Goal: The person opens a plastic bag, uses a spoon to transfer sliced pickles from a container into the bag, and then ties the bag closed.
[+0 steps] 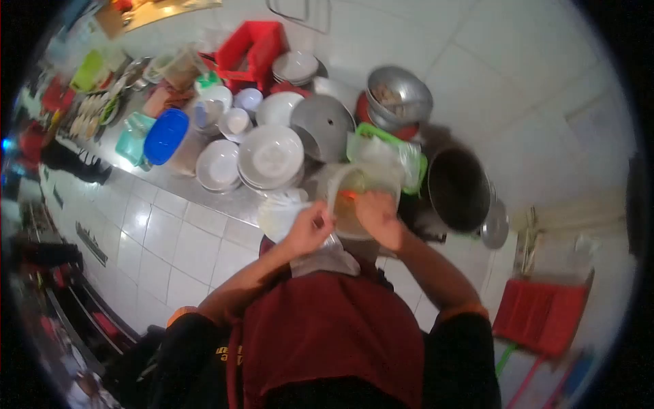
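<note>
A translucent pale tub stands at the front edge of the counter, close to my body. Over its right side reaches my right hand, fingers closed around an orange-red utensil that dips into the tub; its lower end is hidden. My left hand is at the tub's left rim, thumb and fingers pinched together on a clear plastic bag that hangs down in front of my dark red apron. White plates are stacked just beyond my left hand.
A bright green basket and a large dark pot stand to the right. Behind are a grey round lid, metal bowls and a red bin. A blue-lidded container is left. A red dustpan lies low right.
</note>
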`<state>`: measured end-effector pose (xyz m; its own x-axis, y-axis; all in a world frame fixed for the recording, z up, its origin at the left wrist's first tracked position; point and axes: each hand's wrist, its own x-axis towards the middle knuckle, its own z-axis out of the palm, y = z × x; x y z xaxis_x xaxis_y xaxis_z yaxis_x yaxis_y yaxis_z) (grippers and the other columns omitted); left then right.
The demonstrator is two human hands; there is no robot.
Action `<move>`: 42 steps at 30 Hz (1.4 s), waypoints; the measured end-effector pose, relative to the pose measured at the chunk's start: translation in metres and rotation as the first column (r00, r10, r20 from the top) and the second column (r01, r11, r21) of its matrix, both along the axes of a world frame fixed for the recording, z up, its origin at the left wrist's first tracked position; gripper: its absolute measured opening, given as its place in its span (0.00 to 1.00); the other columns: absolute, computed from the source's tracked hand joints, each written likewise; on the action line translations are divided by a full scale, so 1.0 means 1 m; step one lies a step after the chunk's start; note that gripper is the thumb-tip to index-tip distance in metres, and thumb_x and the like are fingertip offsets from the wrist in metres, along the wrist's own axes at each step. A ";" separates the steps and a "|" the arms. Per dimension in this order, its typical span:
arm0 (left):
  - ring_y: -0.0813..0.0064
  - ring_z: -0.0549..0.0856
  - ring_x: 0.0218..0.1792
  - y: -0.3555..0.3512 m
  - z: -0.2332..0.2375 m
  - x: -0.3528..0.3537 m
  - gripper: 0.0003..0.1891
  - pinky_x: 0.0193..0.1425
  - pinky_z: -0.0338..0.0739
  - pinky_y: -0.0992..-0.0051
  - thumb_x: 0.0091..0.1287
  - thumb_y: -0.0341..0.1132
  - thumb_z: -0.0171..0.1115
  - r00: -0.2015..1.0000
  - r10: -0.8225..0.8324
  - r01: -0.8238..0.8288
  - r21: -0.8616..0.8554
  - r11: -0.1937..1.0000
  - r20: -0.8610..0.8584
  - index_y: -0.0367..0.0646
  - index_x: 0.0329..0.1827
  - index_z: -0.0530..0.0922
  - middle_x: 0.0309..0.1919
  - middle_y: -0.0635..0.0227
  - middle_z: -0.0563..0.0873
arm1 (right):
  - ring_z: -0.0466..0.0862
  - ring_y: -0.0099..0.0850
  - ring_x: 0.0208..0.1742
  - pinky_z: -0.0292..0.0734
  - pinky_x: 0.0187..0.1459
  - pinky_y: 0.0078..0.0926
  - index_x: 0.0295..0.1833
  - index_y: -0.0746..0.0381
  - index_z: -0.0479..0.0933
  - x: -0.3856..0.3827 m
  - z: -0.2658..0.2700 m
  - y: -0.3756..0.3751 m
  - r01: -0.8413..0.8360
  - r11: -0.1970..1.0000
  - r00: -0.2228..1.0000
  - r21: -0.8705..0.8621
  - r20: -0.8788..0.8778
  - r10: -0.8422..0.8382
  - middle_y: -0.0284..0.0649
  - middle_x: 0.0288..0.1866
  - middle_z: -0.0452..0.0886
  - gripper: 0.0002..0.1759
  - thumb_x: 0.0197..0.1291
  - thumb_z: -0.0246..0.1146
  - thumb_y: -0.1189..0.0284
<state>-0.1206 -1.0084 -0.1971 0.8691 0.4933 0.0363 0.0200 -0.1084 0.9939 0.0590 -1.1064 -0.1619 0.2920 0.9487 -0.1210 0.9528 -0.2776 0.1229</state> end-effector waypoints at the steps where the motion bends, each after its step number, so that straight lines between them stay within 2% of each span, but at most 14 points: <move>1: 0.94 0.68 0.24 0.001 0.001 0.001 0.08 0.25 0.63 0.85 0.68 0.28 0.60 1.000 0.005 -0.004 -0.033 0.999 0.007 0.44 0.33 0.68 0.23 0.83 0.70 | 0.88 0.36 0.32 0.80 0.29 0.32 0.38 0.56 0.84 -0.001 0.006 0.003 0.044 0.996 0.995 -0.072 -0.091 -0.051 0.42 0.28 0.85 0.09 0.58 0.58 0.69; 3: 0.93 0.68 0.24 0.003 0.000 0.001 0.08 0.25 0.62 0.86 0.69 0.27 0.59 1.000 -0.014 0.014 -0.044 0.999 -0.004 0.44 0.33 0.68 0.23 0.82 0.70 | 0.88 0.37 0.33 0.81 0.31 0.32 0.38 0.56 0.85 -0.004 0.035 0.003 0.098 0.993 0.989 -0.064 -0.102 -0.104 0.43 0.31 0.86 0.10 0.58 0.58 0.70; 4: 0.93 0.65 0.22 0.002 -0.002 0.004 0.13 0.22 0.58 0.83 0.67 0.30 0.63 1.000 0.017 -0.017 -0.110 0.994 -0.009 0.44 0.30 0.66 0.20 0.82 0.67 | 0.88 0.37 0.34 0.82 0.33 0.32 0.39 0.57 0.86 -0.002 0.041 0.004 0.119 0.992 0.989 -0.029 -0.088 -0.121 0.44 0.34 0.87 0.11 0.58 0.57 0.71; 7: 0.93 0.64 0.21 0.003 0.000 0.003 0.13 0.22 0.56 0.84 0.68 0.29 0.63 1.000 -0.010 0.013 -0.103 0.995 0.027 0.44 0.29 0.66 0.20 0.83 0.68 | 0.88 0.37 0.36 0.83 0.35 0.33 0.37 0.57 0.86 0.008 0.032 0.009 0.189 0.981 0.982 0.046 -0.027 -0.188 0.44 0.34 0.87 0.11 0.59 0.57 0.71; 11: 0.94 0.64 0.22 0.000 0.009 0.003 0.13 0.23 0.56 0.85 0.68 0.28 0.62 1.000 -0.013 0.012 -0.017 1.000 -0.018 0.45 0.29 0.65 0.21 0.82 0.69 | 0.88 0.39 0.38 0.83 0.37 0.35 0.38 0.58 0.86 0.010 0.016 0.012 0.174 0.982 0.983 -0.071 -0.040 -0.177 0.45 0.37 0.87 0.11 0.58 0.58 0.70; 17: 0.94 0.64 0.22 -0.006 0.005 0.007 0.12 0.23 0.57 0.85 0.68 0.27 0.61 1.000 0.010 -0.010 -0.116 0.993 -0.001 0.44 0.30 0.66 0.21 0.83 0.69 | 0.88 0.44 0.42 0.82 0.42 0.39 0.39 0.62 0.86 0.012 0.014 0.002 0.127 0.986 0.949 -0.106 -0.277 -0.152 0.49 0.39 0.87 0.11 0.57 0.57 0.74; 20: 0.93 0.66 0.24 -0.004 0.001 0.005 0.10 0.25 0.59 0.85 0.70 0.26 0.59 0.998 -0.016 0.009 -0.105 0.994 -0.060 0.45 0.33 0.67 0.24 0.82 0.70 | 0.88 0.47 0.42 0.82 0.44 0.43 0.39 0.64 0.85 0.006 0.000 -0.002 0.207 0.960 0.875 -0.187 -0.404 -0.267 0.52 0.38 0.86 0.12 0.56 0.58 0.73; 23: 0.93 0.67 0.25 -0.002 -0.003 0.003 0.10 0.26 0.59 0.85 0.70 0.26 0.59 0.995 -0.084 0.083 -0.023 0.996 -0.061 0.44 0.34 0.66 0.25 0.82 0.70 | 0.87 0.51 0.42 0.81 0.46 0.46 0.39 0.67 0.84 0.006 -0.004 -0.007 0.304 0.948 0.794 -0.097 -0.524 -0.308 0.55 0.38 0.85 0.13 0.52 0.61 0.71; 25: 0.93 0.65 0.23 -0.006 -0.001 0.006 0.10 0.24 0.58 0.85 0.69 0.27 0.60 0.996 -0.075 0.073 -0.055 0.996 -0.042 0.44 0.33 0.66 0.22 0.82 0.69 | 0.85 0.54 0.42 0.80 0.46 0.46 0.35 0.68 0.83 0.005 -0.014 -0.005 0.364 0.918 0.689 -0.158 -0.618 -0.380 0.57 0.36 0.84 0.11 0.48 0.63 0.71; 28: 0.93 0.65 0.22 -0.006 0.005 0.009 0.11 0.23 0.58 0.85 0.68 0.28 0.61 0.997 -0.068 0.063 -0.096 0.993 -0.046 0.43 0.32 0.67 0.20 0.81 0.69 | 0.84 0.57 0.40 0.79 0.44 0.47 0.33 0.70 0.82 0.000 -0.047 0.000 0.334 0.940 0.675 -0.065 -0.680 -0.286 0.61 0.34 0.82 0.11 0.47 0.62 0.72; 31: 0.92 0.65 0.22 -0.005 0.008 0.012 0.10 0.23 0.59 0.85 0.68 0.28 0.61 0.997 -0.062 0.060 -0.053 0.997 -0.050 0.42 0.33 0.67 0.21 0.81 0.69 | 0.85 0.54 0.43 0.80 0.47 0.48 0.36 0.71 0.83 -0.006 -0.017 0.003 0.326 0.940 0.606 -0.104 -0.739 -0.292 0.61 0.37 0.84 0.14 0.51 0.63 0.70; 35: 0.92 0.66 0.23 -0.004 0.017 0.016 0.09 0.24 0.60 0.84 0.69 0.28 0.61 0.996 -0.071 0.069 -0.032 0.997 -0.060 0.42 0.35 0.68 0.23 0.81 0.70 | 0.85 0.55 0.42 0.80 0.47 0.48 0.35 0.70 0.83 -0.005 -0.018 -0.003 0.270 0.958 0.638 -0.100 -0.727 -0.256 0.60 0.35 0.83 0.13 0.51 0.63 0.69; 37: 0.92 0.66 0.23 -0.002 0.021 0.020 0.09 0.25 0.60 0.84 0.69 0.28 0.61 0.997 -0.054 0.052 -0.053 0.997 -0.047 0.42 0.35 0.68 0.23 0.80 0.70 | 0.82 0.57 0.35 0.77 0.40 0.49 0.31 0.69 0.81 -0.001 -0.017 -0.011 0.256 0.966 0.657 0.026 -0.738 -0.154 0.60 0.29 0.80 0.11 0.52 0.63 0.70; 42: 0.92 0.67 0.24 0.002 0.021 0.021 0.08 0.25 0.61 0.85 0.70 0.27 0.60 0.997 -0.033 0.031 -0.033 0.999 -0.064 0.42 0.35 0.68 0.24 0.80 0.69 | 0.82 0.56 0.35 0.76 0.40 0.49 0.32 0.69 0.81 0.005 0.021 -0.022 0.206 0.979 0.670 0.001 -0.729 -0.140 0.58 0.29 0.80 0.11 0.55 0.61 0.71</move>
<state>-0.0999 -1.0064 -0.1758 0.8843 0.4656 -0.0361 0.0815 -0.0779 0.9936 0.0642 -1.1286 -0.1413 0.3044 0.9059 -0.2943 0.6692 -0.4232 -0.6108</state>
